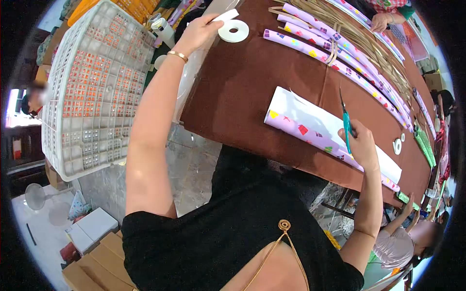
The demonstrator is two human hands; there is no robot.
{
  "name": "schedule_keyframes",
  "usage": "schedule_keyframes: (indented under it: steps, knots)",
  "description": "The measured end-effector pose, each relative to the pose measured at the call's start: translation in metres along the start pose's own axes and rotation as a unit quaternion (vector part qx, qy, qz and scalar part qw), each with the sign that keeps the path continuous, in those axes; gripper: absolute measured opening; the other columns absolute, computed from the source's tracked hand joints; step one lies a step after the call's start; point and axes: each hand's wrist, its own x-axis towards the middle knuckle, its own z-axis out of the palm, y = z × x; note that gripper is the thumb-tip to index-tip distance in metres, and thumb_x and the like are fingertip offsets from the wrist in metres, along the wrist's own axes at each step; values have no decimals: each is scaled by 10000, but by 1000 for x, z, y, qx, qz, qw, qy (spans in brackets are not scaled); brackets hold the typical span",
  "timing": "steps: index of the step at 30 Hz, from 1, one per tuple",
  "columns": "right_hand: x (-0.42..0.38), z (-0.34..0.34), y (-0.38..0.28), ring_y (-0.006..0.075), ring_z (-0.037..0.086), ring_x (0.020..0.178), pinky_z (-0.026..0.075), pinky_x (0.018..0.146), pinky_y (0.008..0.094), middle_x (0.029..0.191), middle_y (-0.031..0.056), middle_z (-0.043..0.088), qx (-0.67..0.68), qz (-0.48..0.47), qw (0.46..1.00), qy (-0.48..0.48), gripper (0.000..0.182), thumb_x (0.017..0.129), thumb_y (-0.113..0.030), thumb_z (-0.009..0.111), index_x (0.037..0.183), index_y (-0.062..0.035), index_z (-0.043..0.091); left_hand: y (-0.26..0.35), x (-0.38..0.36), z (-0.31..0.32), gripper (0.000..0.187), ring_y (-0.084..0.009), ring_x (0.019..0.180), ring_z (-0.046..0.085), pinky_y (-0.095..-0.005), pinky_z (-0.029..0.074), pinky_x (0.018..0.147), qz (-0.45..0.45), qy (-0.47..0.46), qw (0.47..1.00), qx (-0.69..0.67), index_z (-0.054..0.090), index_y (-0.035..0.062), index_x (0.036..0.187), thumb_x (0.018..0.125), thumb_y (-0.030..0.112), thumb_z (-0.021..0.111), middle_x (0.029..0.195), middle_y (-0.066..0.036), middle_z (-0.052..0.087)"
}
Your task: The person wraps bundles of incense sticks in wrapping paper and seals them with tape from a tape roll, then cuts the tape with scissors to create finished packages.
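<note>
Head view: tape in left hand, scissors in right

Left pinches tape edge-on, a second roll flat just beside; right grips handles, blades pointing forward, presumably keeping fingers clear; half-curled sheet beneath right, contact unclear; patterned rolls beyond, band probably stopping them spreading
</note>
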Motion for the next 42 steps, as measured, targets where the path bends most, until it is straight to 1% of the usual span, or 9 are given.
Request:
schedule_keyframes:
  steps: [7, 13, 15, 19, 21, 23, 25, 36, 42]
  knots:
    - [-1, -1, -6, 101, 385, 590, 332, 528, 309, 610, 26, 401, 17, 24, 1000, -4, 269, 859, -223, 694, 872, 26, 590, 14, -14, 2, 312, -157, 969, 623, -318, 493, 854, -111, 84, 909, -394, 639, 4, 1082, 918, 269, 661, 998, -81, 664]
    - [-2, 1, -2, 101, 413, 597, 363, 543, 303, 611, 23, 440, -1, 14, 1000, -4, 242, 856, -191, 693, 889, 30, 601, 36, -33, 2, 357, -159, 933, 621, -315, 488, 838, -51, 47, 991, -117, 637, 0, 1068, 862, 277, 730, 1006, -65, 661]
    - [-2, 1, 4, 101, 419, 599, 367, 546, 302, 614, 27, 449, 5, 10, 1000, -4, 235, 855, -182, 694, 889, 32, 600, 38, -37, 5, 322, -161, 947, 626, -305, 491, 851, -48, 58, 975, -208, 639, 5, 1069, 894, 268, 700, 999, -65, 660]
    - [-6, 3, 3, 144, 451, 567, 404, 547, 328, 601, 87, 498, 44, 3, 999, 14, 292, 826, -214, 741, 837, 36, 590, 57, -58, -5, 392, -246, 1064, 627, -435, 542, 939, -139, 56, 861, -485, 523, -13, 1247, 992, 284, 561, 1092, -87, 633]
    - [-5, 5, 3, 142, 460, 571, 410, 551, 325, 614, 83, 514, 56, -4, 998, 12, 277, 819, -195, 744, 852, 37, 596, 62, -67, -8, 335, -295, 1041, 636, -511, 548, 956, -165, 45, 737, -654, 537, -17, 1181, 1002, 265, 530, 1073, -115, 629]
    - [-3, 4, -1, 141, 470, 575, 415, 555, 323, 627, 79, 529, 70, -11, 997, 10, 264, 812, -176, 747, 867, 37, 602, 63, -74, -9, 355, -320, 1016, 648, -467, 587, 903, -184, 61, 704, -683, 537, -26, 1205, 1010, 270, 510, 1107, -149, 632]
    - [-2, 1, -13, 83, 472, 646, 404, 587, 266, 684, -4, 524, 96, -8, 995, -25, 185, 831, -130, 715, 906, 6, 614, 66, -79, -12, 377, -343, 992, 658, -412, 618, 833, -206, -97, 593, -773, 530, -18, 1246, 1005, 272, 521, 1160, -179, 629]
    - [47, 10, -86, 137, 639, 994, 502, 907, 296, 1106, 71, 700, 328, -237, 912, 72, 407, 808, -90, 748, 1194, -18, 642, 154, -94, 49, 341, -254, 756, 708, -261, 618, 553, -288, -299, 451, -790, 640, 4, 1117, 978, 306, 566, 881, -143, 702]
    - [58, 33, -83, 87, 623, 885, 502, 741, 230, 1052, 53, 699, 475, -307, 825, 21, 286, 822, -90, 732, 1096, -32, 678, 171, -106, 82, 422, -230, 673, 697, -240, 582, 463, -259, -372, 375, -809, 588, -68, 1108, 993, 334, 531, 900, -162, 683]
